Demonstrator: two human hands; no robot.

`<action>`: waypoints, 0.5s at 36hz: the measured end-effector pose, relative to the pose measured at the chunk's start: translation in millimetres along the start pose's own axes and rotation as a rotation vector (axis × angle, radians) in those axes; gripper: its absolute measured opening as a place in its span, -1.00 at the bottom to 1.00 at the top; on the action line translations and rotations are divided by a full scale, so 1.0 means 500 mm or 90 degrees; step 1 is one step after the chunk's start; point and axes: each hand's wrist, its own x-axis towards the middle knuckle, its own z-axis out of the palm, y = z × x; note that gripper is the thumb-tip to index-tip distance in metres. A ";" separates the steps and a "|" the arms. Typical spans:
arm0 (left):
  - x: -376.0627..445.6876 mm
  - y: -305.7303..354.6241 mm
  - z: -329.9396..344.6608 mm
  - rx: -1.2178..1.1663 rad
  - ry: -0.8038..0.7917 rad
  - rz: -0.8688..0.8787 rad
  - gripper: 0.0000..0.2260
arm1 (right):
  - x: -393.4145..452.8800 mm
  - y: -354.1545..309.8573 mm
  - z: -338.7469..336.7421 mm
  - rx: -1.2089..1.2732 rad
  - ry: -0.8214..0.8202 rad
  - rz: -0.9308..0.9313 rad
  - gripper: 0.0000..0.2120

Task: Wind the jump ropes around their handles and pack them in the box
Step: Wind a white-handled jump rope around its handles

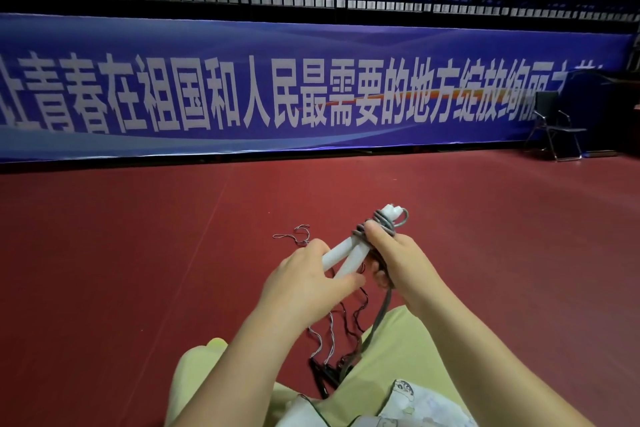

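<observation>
Red floor (138, 270) is open on the left, right and far side, running clear to the blue banner (311, 90) along the far wall. Only obstacle out there: a folding chair (557, 128) at far right against the banner, well apart from the hands. Near edge is tight, with the person's pale green trouser legs (398, 357) filling the bottom centre.

Both forearms come in from the near edge and converge at centre. Left hand (308, 281) has its palm turned right, fingers wrapped on the near ends of the white handles (346, 253). Right hand (398, 260) grips the same pair further up, thumb pressed on top of the grey rope coils (381, 222), fingers curled under. Hands are close together, both clamped on the one bundle, nearly touching.

Handles lie side by side, angled from near-left up to far-right, held off the floor. Coils sit round the far end, just past the right thumb. The unwound grey rope (381, 315) hangs from under the right hand, down between the legs.

On the floor between the legs, near: black handles (325, 374) with thin kinked cords (329, 333) running up toward the hands. A small loose cord loop (294, 236) lies just far-left of the left hand.

No box in view.
</observation>
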 end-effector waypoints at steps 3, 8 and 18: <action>-0.002 -0.003 -0.001 -0.041 -0.028 -0.023 -0.62 | -0.007 -0.006 0.006 -0.013 -0.012 -0.038 -0.62; 0.009 -0.018 -0.008 -0.166 -0.167 0.018 -0.53 | -0.015 -0.014 0.005 0.001 -0.018 -0.094 -0.70; -0.010 -0.022 -0.022 -0.681 -0.537 0.110 -0.28 | -0.021 -0.042 -0.008 0.360 -0.089 -0.100 -0.65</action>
